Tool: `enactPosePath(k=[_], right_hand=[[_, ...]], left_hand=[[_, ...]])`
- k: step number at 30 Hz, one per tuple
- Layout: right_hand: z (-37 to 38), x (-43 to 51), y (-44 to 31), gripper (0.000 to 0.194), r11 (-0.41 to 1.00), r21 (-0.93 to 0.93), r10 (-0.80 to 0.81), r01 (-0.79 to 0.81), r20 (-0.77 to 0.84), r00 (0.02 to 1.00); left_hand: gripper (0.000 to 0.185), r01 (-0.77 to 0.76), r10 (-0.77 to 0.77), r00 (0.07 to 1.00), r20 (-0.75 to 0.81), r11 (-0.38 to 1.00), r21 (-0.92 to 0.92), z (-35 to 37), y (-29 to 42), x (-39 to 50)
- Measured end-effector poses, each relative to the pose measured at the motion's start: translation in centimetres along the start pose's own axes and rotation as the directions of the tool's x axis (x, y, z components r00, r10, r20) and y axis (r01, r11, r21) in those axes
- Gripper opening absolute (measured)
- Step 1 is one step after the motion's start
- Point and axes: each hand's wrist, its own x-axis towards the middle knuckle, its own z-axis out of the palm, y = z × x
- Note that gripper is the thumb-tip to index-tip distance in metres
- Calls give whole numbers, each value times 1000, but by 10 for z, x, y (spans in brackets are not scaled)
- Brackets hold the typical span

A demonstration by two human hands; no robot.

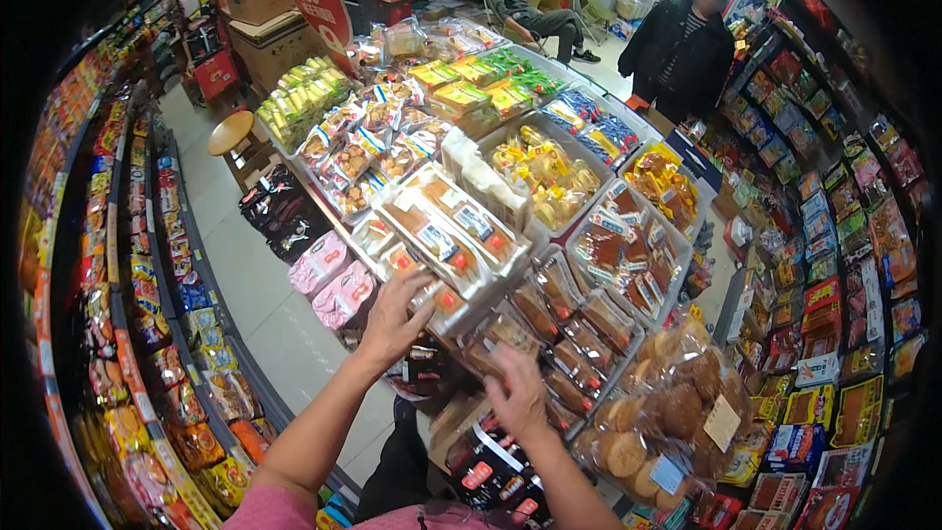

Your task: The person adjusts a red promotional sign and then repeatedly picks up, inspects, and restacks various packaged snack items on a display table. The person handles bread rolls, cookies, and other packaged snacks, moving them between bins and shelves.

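Note:
Both my hands are over the near edge of a display of packaged baked goods. My left hand (pixel 397 316) rests its fingertips by small wrapped cakes (pixel 447 300) at the corner of a white box; whether it grips one is unclear. My right hand (pixel 517 391), slightly blurred, is at a clear-wrapped brown cake (pixel 508 331) at the near edge of a tray; its grip is unclear. Long packaged cakes (pixel 434 232) lie in the white box beyond my left hand. Rows of wrapped brown loaves (pixel 581 346) lie right of my right hand.
Bags of round biscuits (pixel 662 412) sit at the display's near right corner. A wooden stool (pixel 232 134) and pink packages (pixel 335 280) stand left of it. Snack shelves (pixel 132 272) curve along the left. A person in dark clothes (pixel 681 44) stands beyond; another person (pixel 530 11) sits farther back.

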Motion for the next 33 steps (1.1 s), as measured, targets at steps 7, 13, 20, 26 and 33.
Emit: enactPosePath(k=[7,13,20,26,33], right_hand=[[47,186,54,47,978,-194,50,-77,-141,989],[71,206,49,47,981,-126,153,-148,31,988],[37,271,37,45,939,-344,-45,-7,-144,989],[59,338,64,44,878,-366,384,-310,149,911],[53,308,75,35,871,-364,403,-331,141,904]], left_hand=[[56,-40,36,999,19,961,274,1,-58,104],[68,-60,3,981,196,956,287,-6,-73,102],[86,90,-82,995,-53,983,160,-23,-120,74],[96,224,-230,972,-57,970,-90,2,-148,55],[95,214,-216,976,1,967,-137,9,-158,65]])
